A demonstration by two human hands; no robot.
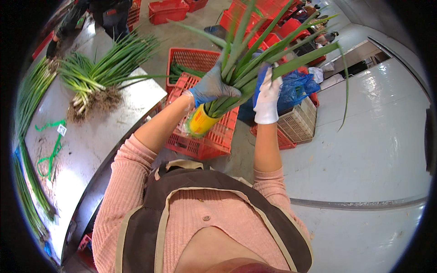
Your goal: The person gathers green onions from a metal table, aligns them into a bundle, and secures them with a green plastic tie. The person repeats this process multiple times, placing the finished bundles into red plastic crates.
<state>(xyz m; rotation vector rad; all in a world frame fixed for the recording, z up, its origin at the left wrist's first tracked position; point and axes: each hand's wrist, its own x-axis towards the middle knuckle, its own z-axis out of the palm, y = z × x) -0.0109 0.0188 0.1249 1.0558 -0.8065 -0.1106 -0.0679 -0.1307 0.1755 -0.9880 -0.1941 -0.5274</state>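
My left hand (215, 83), in a blue glove, grips a bunch of long green leaves (239, 73), perhaps leeks or large scallions. The lower end of the bunch sits inside a yellow printed sleeve (202, 121) with clear plastic at its bottom. Against the right side of the leaves is my right hand (268, 94), in a white glove with blue coating. Blur hides whether its fingers close on a leaf. Below the bunch stands a red plastic crate (213, 145).
On the metal table (99, 146) at left lie scallions with soil-covered roots (94, 102) and green ties (51, 157). Behind are another red crate (194, 54) holding greens, a beige crate (298, 119) with a blue plastic bag (297, 87), and a person (109, 17) beyond the table.
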